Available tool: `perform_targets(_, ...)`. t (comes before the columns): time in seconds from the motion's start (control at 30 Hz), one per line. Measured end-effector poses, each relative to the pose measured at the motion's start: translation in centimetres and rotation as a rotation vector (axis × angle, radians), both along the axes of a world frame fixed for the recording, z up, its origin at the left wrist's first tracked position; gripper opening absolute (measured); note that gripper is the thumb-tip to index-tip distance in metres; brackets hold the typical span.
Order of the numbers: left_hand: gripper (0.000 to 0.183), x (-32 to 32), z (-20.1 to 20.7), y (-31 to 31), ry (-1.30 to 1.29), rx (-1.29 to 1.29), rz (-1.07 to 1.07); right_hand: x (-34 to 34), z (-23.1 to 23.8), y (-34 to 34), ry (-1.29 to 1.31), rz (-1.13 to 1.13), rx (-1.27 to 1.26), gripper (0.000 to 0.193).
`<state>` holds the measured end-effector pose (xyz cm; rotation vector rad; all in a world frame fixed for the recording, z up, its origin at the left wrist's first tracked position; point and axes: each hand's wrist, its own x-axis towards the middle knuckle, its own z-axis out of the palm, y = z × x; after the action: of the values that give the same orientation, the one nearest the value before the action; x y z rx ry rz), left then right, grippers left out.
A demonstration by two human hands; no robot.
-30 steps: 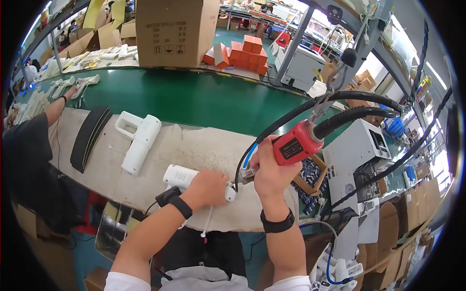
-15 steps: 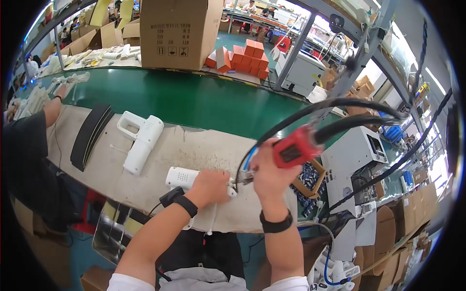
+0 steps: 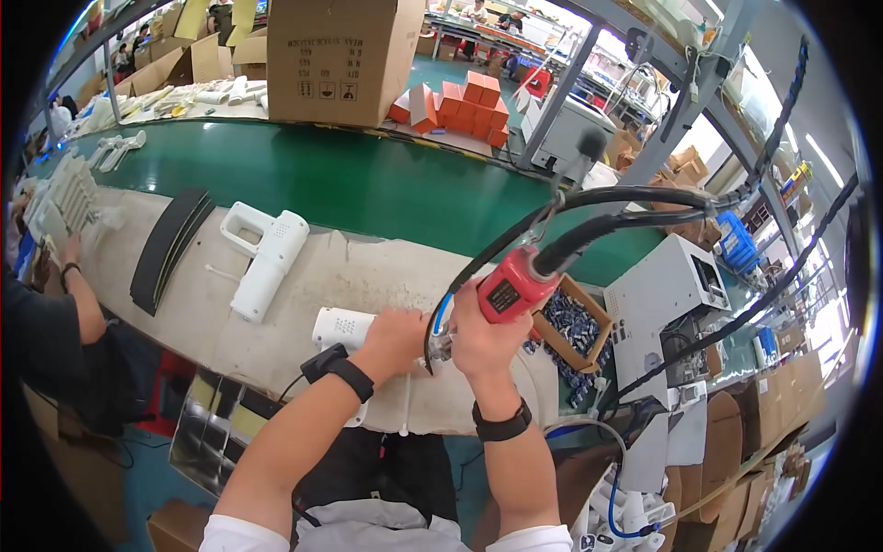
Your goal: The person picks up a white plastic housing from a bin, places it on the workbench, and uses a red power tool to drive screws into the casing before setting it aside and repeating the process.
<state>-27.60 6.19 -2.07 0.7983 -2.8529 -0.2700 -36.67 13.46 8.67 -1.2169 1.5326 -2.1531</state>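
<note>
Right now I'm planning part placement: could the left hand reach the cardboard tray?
Probably not easily: the left hand holds a white device, and the right hand, gripping a red tool, is between it and the tray.

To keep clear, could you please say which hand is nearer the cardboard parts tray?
Right. The right hand, gripping the red handheld tool, is left of the cardboard parts tray; the left hand is farther left.

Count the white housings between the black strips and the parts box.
2: one housing beside the black strips; another housing, partly hidden, under the left hand.
</note>
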Motion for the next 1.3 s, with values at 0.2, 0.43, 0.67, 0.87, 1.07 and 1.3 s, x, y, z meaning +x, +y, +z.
perform_targets(0.2, 0.091, 6.1, 2.5, -3.2, 0.098, 0.029, -0.009, -1.5, -0.1, 0.2, 0.062, -0.001, -0.016, 0.006)
perform_targets(0.43, 0.08, 6.1, 3.1, -2.4, -0.189, 0.257, 0.09, 0.6, 9.3, 2.0, -0.107, 0.096, -0.165, 0.005)
perform_targets(0.67, 0.082, 2.5, 4.8, 0.6, -0.177, 0.314, 0.099, -0.6, 4.8, -2.3, -0.044, 0.051, -0.103, 0.008)
perform_targets(0.87, 0.083, 2.5, 3.5, 0.2, -0.143, 0.313, 0.092, -0.7, 2.8, -3.7, -0.062, 0.065, -0.037, 0.012)
perform_targets(1.07, 0.088, 2.4, 4.9, 0.8, -0.156, 0.372, 0.14, -0.5, 0.6, -4.5, 0.02, 0.042, 0.015, 0.016)
perform_targets(1.3, 0.085, 1.6, 2.5, -0.4, -0.004, 0.392, 0.132, -1.1, 3.4, -2.1, 0.037, -0.003, -0.126, 0.007)
